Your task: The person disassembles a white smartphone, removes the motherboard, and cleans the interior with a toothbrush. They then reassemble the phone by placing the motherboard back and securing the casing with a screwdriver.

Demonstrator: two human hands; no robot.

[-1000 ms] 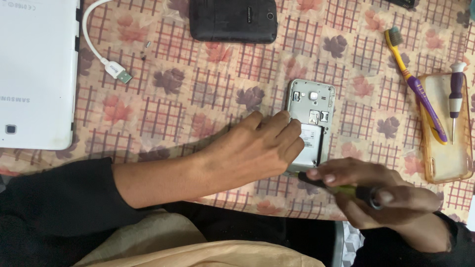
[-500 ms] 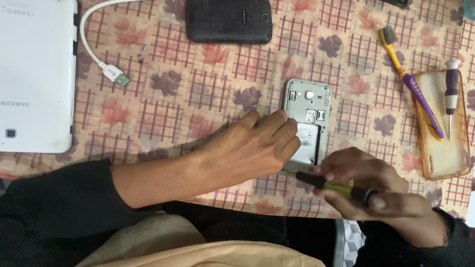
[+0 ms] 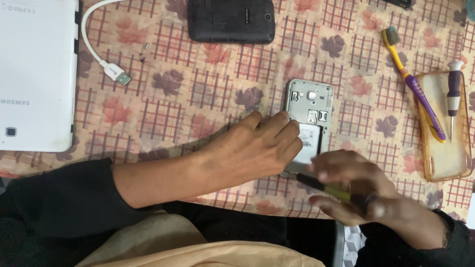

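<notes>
A silver phone with its back cover off (image 3: 310, 116) lies face down on the patterned tablecloth (image 3: 198, 94). My left hand (image 3: 252, 148) rests on the phone's lower left part, fingers pressing it down. My right hand (image 3: 361, 190) is closed around a thin yellow-and-black screwdriver (image 3: 329, 188), whose tip points at the phone's bottom edge. The lower end of the phone is hidden under both hands.
A white tablet (image 3: 34, 74) lies at the left with a white cable plug (image 3: 116, 74) beside it. A black phone (image 3: 230, 20) lies at the top. At the right, a purple-yellow toothbrush (image 3: 413, 86) and a small screwdriver (image 3: 452, 96) rest on a clear orange case (image 3: 445, 148).
My right hand has shifted slightly up and left with the screwdriver and is blurred by motion. My left hand stays on the phone.
</notes>
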